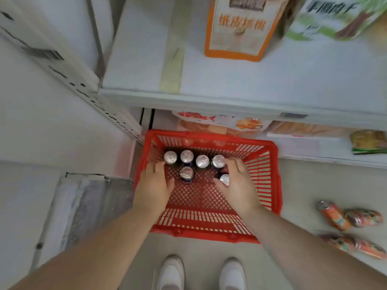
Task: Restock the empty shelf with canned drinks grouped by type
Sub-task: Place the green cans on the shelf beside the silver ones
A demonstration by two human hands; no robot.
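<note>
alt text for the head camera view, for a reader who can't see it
A person reaches into a red basket on the floor: the right-hand grip curls round one silver-topped can, and the open left-hand grip reaches toward five more upright cans. Orange cans lie on their sides at the right.

Pale beige floor (303, 185); white slotted upright (69, 70) at left, w/ grey panel (94, 201), poss. a mat, below.
</note>
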